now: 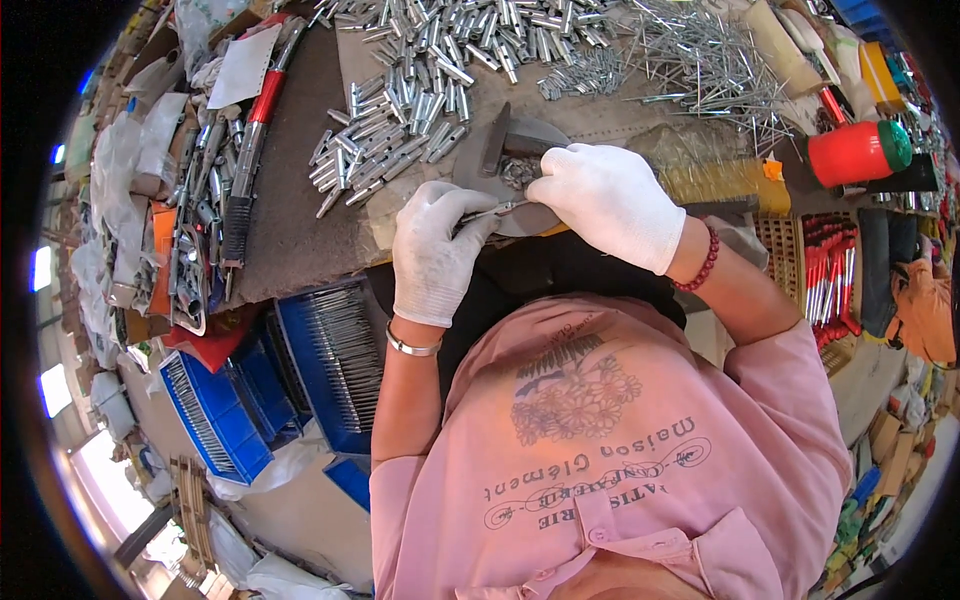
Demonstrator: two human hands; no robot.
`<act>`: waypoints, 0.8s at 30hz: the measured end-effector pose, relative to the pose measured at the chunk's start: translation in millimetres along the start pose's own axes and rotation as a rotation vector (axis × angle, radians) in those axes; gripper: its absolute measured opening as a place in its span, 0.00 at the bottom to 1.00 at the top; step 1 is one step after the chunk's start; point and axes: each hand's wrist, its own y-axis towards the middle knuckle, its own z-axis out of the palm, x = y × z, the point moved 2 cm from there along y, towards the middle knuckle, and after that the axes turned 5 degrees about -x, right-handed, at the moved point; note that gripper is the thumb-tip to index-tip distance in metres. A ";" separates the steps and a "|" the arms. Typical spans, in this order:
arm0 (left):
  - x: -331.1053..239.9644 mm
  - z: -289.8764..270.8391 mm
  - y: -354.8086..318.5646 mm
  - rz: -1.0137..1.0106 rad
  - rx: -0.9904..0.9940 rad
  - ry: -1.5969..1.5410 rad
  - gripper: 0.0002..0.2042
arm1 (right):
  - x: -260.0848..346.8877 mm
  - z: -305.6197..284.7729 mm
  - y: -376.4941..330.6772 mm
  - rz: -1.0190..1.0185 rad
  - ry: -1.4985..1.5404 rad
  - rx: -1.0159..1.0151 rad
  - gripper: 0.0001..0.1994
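Observation:
My left hand [438, 247], in a white knit glove, pinches a thin metal rod [492, 212] between thumb and fingers near the table's front edge. At the rod's right end my right hand [608, 203], gloved alike, is closed with its fingertips on it; they partly hide what is there. Beneath both hands lies a round grey plate [525, 222]. Small metal bits [518, 172] sit on it beside a dark upright metal piece [496, 140]. Beyond my left hand, short shiny metal tubes [395, 135] lie in a loose heap.
Long thin rods [710, 75] and a heap of small pins [583, 75] lie at the far right. A red-and-green spool [850, 155] stands right. Hand tools [205, 200] crowd the left side. Below the table's edge, a blue bin [325, 375] holds metal rods.

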 end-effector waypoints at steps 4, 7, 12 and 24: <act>2.3 1.5 -0.6 -0.041 -0.002 -0.047 0.08 | 0.3 2.5 -0.5 -0.042 -0.027 0.006 0.06; -2.9 3.2 2.2 -0.026 -0.012 -0.027 0.07 | 0.9 4.9 -1.1 -0.096 0.025 -0.070 0.07; -10.7 2.1 4.1 0.024 -0.040 -0.046 0.07 | 1.2 7.4 -4.7 -0.072 0.042 -0.068 0.09; -13.0 -0.1 3.3 0.087 -0.035 0.020 0.08 | -113.3 -20.8 -21.3 0.468 -0.293 -0.128 0.08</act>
